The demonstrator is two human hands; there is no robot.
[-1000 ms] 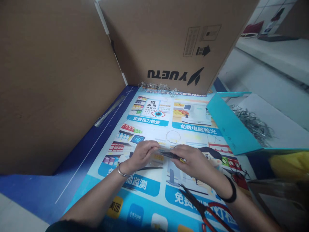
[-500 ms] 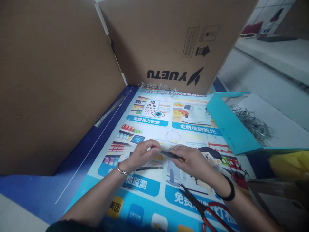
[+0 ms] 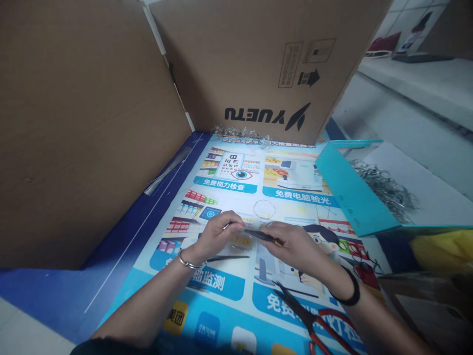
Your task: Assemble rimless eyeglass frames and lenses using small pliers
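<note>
My right hand [image 3: 290, 244] is wrapped round a pair of pliers [image 3: 261, 235], whose dark jaws point left. My left hand [image 3: 220, 232] is closed in a pinch right by the tip of the jaws. What its fingers hold is too small to make out; a faint thin glint shows just below them. Beyond both hands, a thin wire ring [image 3: 264, 209] lies on the printed sheet [image 3: 225, 308]. Red-handled scissors [image 3: 309, 315] rest with blades parted under my right forearm. A slim dark strip [image 3: 229, 258] lies below my left hand.
Tall cardboard panels [image 3: 258, 59] stand at the left and back. Small clear pieces with wires [image 3: 240, 132] line the back panel's foot. At right, a turquoise box [image 3: 354, 192] holds a tangle of wire bits [image 3: 386, 190]. Thin clear strips [image 3: 166, 172] lie at left; yellow material [image 3: 443, 251] at right.
My left hand has shifted very slightly left and up. The pliers stay in my right hand, almost in the same place, with a little more of the jaws showing.
</note>
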